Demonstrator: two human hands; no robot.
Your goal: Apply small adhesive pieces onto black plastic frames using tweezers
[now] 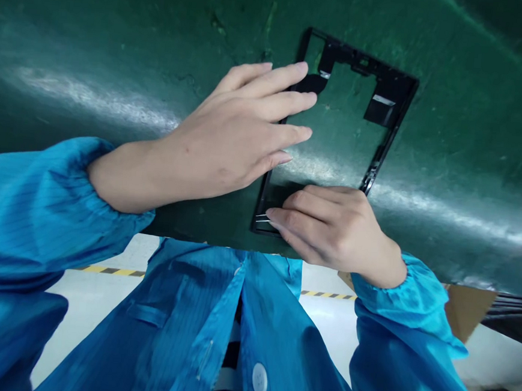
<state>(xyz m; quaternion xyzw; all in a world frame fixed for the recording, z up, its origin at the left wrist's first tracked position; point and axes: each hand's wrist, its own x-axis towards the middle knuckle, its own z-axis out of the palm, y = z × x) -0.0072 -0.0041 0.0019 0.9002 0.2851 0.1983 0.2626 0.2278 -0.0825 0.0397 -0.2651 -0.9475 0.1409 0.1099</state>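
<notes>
A thin black rectangular frame point(400, 89) lies flat and slightly turned on the green work surface, and the green shows through its open middle. My left hand point(243, 128) rests palm down with fingers spread across the frame's left side. Pinched in my right hand point(331, 225) is a pair of tweezers point(263, 221). Only its two thin metal tips show, at the frame's near left corner. My right hand covers much of the frame's near edge. Whether the tips grip anything is too small to tell.
The green work surface point(119, 46) reaches toward me and ends at its near edge. Below lies a pale floor with yellow-and-black striped tape point(114, 271). A brown cardboard piece point(468, 308) and dark stacked items point(516, 318) sit at the lower right.
</notes>
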